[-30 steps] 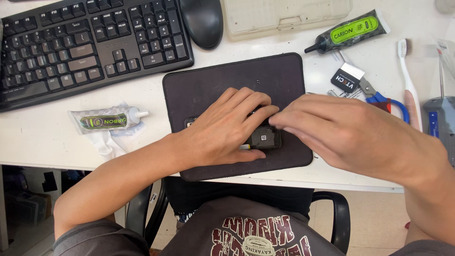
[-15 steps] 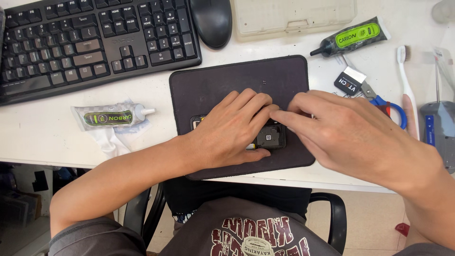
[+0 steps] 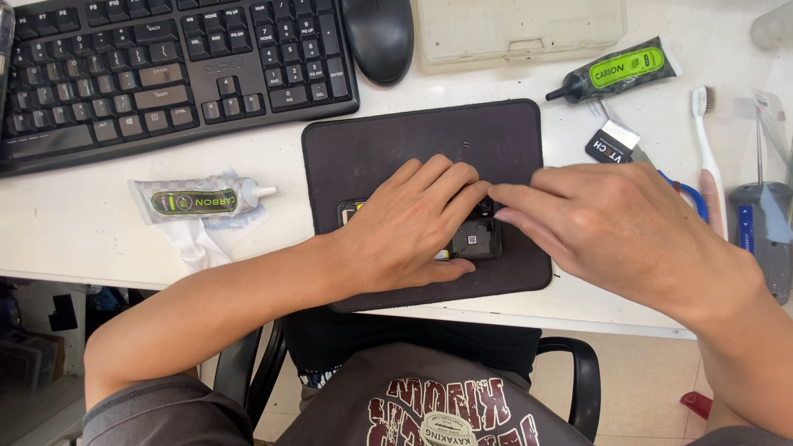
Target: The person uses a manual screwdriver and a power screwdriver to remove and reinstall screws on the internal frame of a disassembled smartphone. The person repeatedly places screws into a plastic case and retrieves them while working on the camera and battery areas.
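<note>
**Two hands meet over one small black device on the dark mat**

Both hands lie palm-down on one dark brown rectangular work mat (image 3: 363,149) at the near edge of the white desk (image 3: 74,239). Left hand (image 3: 409,227) is pressed flat over a small black device (image 3: 477,238), its fingers held close together and angled to the right, covering most of it; only a dark square end with a small label and a sliver at the left show. Right hand (image 3: 615,227) comes in from the right, its fingers extended and close together, fingertips (image 3: 504,194) meeting the left fingertips at the far edge of the device. Whether they pinch anything there cannot be told, since the fingers hide the spot.

Two glue tubes are on the desk: one grey tube with a green label and white nozzle (image 3: 198,201) lies on a crumpled white wipe (image 3: 194,244) left of the mat, and one black tube with a green label and black nozzle (image 3: 619,72) lies far right of it. One black keyboard (image 3: 165,74) fills the far left, with one black computer mouse (image 3: 378,37) just right of it and one beige plastic case (image 3: 520,29) further right. Along the right side are one white toothbrush (image 3: 706,157), one small black packet with a silver flap (image 3: 613,142), one blue-handled tool (image 3: 690,194) mostly hidden behind the right hand, and one grey handheld tool with a blue panel (image 3: 760,235).
</note>
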